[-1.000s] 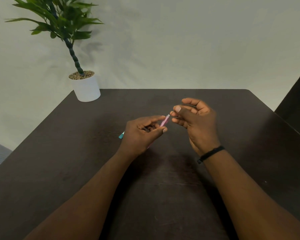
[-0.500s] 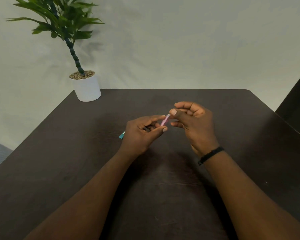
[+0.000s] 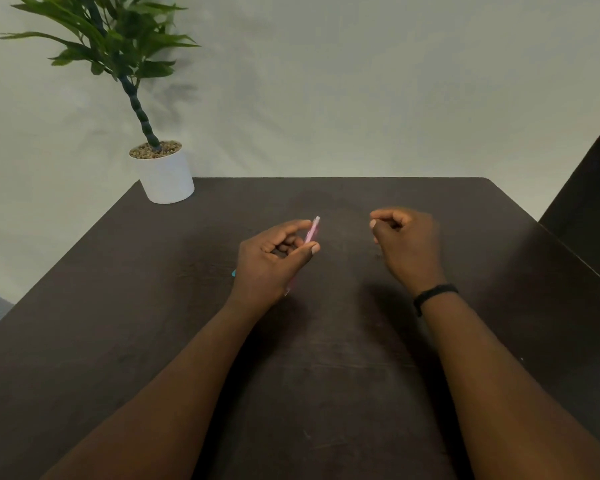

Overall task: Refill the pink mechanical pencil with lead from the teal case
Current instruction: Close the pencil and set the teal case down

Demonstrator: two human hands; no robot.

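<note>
Fingers (image 3: 312,249) of left hand (image 3: 267,261) pinch pink pencil (image 3: 312,230); right hand (image 3: 406,240) clenched, apart

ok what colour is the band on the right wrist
Black: a plain dark band around the right wrist, clearest in the head view.

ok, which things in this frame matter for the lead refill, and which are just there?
In play:
- pink mechanical pencil, held in the left hand
- teal case, only a sliver showing behind the left hand
- right hand, fingers curled, off the pencil

Just there:
- potted plant at the far left corner of the table
- black wristband
</note>
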